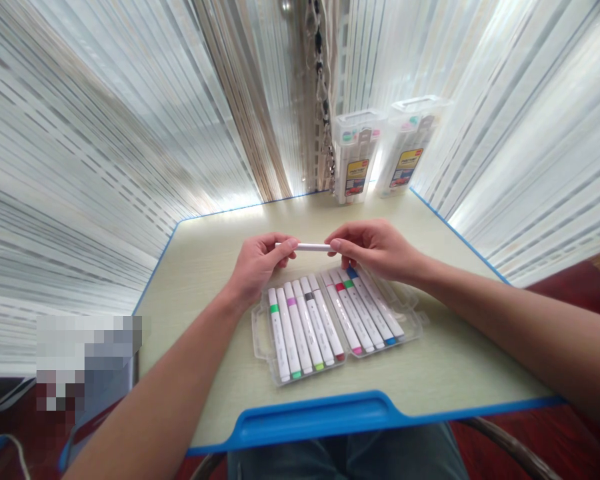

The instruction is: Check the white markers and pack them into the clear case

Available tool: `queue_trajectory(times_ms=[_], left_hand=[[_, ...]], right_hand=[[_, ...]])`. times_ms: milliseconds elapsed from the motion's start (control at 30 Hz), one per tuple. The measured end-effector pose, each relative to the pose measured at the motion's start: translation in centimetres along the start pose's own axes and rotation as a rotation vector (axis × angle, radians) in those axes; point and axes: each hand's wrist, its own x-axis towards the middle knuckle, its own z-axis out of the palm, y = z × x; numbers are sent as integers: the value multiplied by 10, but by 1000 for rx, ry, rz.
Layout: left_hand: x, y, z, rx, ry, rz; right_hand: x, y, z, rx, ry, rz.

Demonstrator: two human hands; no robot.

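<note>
Between my two hands a white marker (313,247) is held level, just beyond an open marker case. My left hand (263,263) pinches its left end with thumb and fingers. At the other end, my right hand (373,248) grips it the same way, so both tips are mostly covered. Below lies the clear plastic case (261,333), unfolded flat on the table. Several white markers (307,327) with coloured bands and ends lie side by side in its left half. More markers (363,317) fill the right half, one with a blue cap near my right fingers.
Two clear marker cases with yellow labels, a nearer one (357,160) and a farther one (410,150), stand upright at the table's back right. The pale table (210,247) has a blue rim and a pencil groove (315,413) in front. String curtains (105,133) hang around it.
</note>
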Motion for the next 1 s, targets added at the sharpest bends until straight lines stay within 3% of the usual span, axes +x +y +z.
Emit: queue_trajectory(times_ms=[300, 1000], left_hand=[[-1, -1, 1, 68, -11, 24], [-2, 0, 3, 150, -27, -6]], right_hand=[[-2, -6, 0, -344, -78, -68], [-2, -9, -2, -466, -124, -84]])
